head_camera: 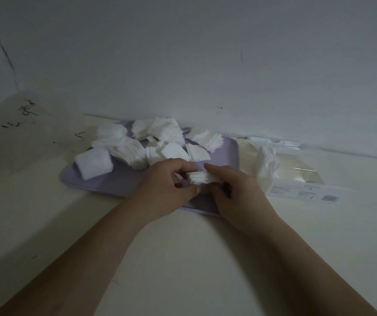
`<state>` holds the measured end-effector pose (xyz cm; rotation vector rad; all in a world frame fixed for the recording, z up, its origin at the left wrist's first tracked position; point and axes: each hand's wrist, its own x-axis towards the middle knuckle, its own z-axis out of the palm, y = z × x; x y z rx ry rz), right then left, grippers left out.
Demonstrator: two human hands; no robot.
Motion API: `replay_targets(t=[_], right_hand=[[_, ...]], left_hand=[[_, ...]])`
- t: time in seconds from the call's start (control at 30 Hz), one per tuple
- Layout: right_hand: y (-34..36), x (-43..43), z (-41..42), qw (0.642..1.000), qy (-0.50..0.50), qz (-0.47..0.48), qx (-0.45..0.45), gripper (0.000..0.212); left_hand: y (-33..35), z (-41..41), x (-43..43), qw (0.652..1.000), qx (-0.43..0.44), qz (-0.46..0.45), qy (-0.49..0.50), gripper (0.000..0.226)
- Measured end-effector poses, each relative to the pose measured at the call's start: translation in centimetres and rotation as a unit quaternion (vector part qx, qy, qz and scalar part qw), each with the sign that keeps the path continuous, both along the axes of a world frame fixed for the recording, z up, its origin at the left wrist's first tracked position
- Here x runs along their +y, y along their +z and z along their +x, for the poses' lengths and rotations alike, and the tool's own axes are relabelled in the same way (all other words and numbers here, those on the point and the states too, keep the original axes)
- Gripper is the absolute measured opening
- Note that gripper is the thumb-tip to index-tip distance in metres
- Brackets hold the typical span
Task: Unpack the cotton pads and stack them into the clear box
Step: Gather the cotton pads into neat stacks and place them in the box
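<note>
Now our left hand (171,179) and right hand (235,185) pinch a pad stack (200,177) over the tray (114,179), each grip narrow. Likely we are squaring its edges.

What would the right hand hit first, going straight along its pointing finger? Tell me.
Probably the loose pads just past the right hand's fingertip, on the tray; depth unclear. It and the left hand pinch a stack.
</note>
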<state>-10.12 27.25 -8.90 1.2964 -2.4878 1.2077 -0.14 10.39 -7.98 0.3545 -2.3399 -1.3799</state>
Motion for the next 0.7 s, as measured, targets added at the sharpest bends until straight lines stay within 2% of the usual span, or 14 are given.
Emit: replay_targets(t=[0.1,0.2,0.27,0.4,0.47,0.57,0.63,0.7], right_hand=[[0.1,-0.1,0.3,0.999,0.0,0.031,0.025,0.055],[0.5,-0.6,1.1,0.993,0.017,0.113,-0.003,0.075],[0.4,-0.8,1.3,0.992,0.034,0.118,-0.02,0.079],[0.3,-0.6,1.0,0.993,0.026,0.081,-0.087,0.071],[0.6,-0.5,1.1,0.992,0.016,0.036,-0.118,0.075],[1.5,-0.9,1.5,0.98,0.01,-0.005,-0.2,0.089],[1.6,-1.2,1.6,0.971,0.02,-0.032,-0.237,0.095],[1.5,-1.3,1.6,0.959,0.037,-0.056,-0.274,0.098]], left_hand=[[0.0,0.0,0.0,1.0,0.007,0.003,-0.009,0.025],[-0.1,-0.2,0.3,0.999,0.01,-0.035,0.0,0.019],[-0.2,-0.3,0.7,0.999,0.006,-0.048,-0.003,0.022],[-0.4,-0.3,0.8,0.998,0.007,-0.063,-0.026,0.049],[-0.4,-0.4,0.9,0.997,0.008,-0.064,-0.032,0.055],[-0.6,-0.5,1.1,0.998,0.014,-0.044,-0.043,0.041],[-0.7,-0.5,1.2,0.997,0.016,-0.064,-0.031,0.039],[-0.7,-0.6,1.2,0.996,0.011,-0.074,-0.038,0.026]])
